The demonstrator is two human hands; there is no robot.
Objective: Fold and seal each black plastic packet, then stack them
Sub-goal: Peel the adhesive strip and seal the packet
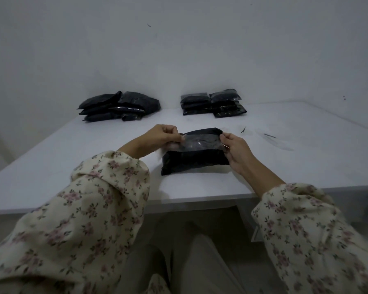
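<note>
A black plastic packet lies on the white table near its front edge. Its clear flap stands lifted above the black body. My left hand pinches the flap's left corner. My right hand pinches the right corner, its palm along the packet's right side. A loose heap of black packets sits at the back left. A tidy stack of black packets sits at the back centre-right, in two columns side by side.
Small dark scraps and a thin strip lie on the table to the right of the packet. White walls close the table at the back and right. My floral sleeves overhang the front edge.
</note>
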